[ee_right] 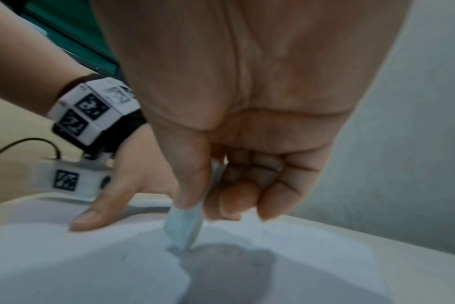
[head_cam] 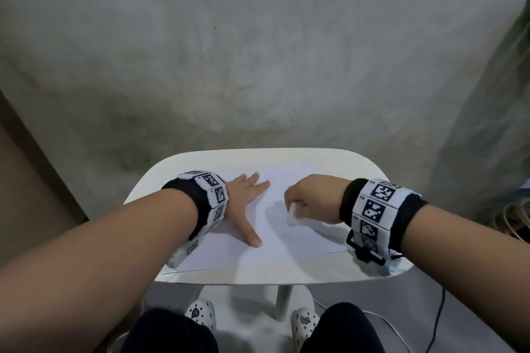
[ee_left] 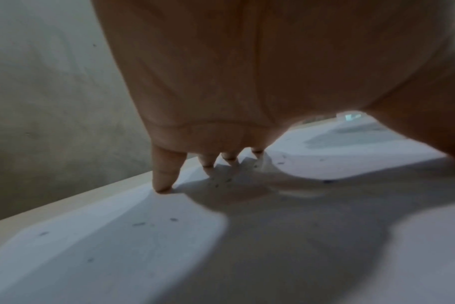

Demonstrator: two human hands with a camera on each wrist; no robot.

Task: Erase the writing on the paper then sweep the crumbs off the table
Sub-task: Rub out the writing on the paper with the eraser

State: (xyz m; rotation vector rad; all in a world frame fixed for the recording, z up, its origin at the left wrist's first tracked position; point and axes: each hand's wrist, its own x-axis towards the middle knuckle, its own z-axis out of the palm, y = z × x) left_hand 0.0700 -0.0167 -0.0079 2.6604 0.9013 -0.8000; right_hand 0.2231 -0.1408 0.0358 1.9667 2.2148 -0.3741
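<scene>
A: What are the hands doing on the small white rounded tabletop (head_cam: 355, 163)?

B: The left hand (head_cam: 243, 203) is lying flat with fingers spread, pressing down the left part of a thin white sheet of paper (head_cam: 286, 249) that is covering most of the surface. The right hand (head_cam: 312, 200) is curling around a small pale, blue-white block eraser (head_cam: 293, 213), pinching it between thumb and fingers, its lower end touching the sheet near the middle.

A: How is the paper likely to be behaving?

B: It is looking light and limp, probably sliding or creasing under rubbing, so pinning it close beside the eraser seems wise. The eraser is appearing soft and rubbery; gripping it low, near the working end, should be keeping it from bending.

A: Any crumbs?

B: Small dark specks (ee_left: 140, 224) are lying scattered on the sheet near the left fingers. They are looking tiny and loose, likely brushing away with a flat hand. Any writing is too faint to tell.
</scene>
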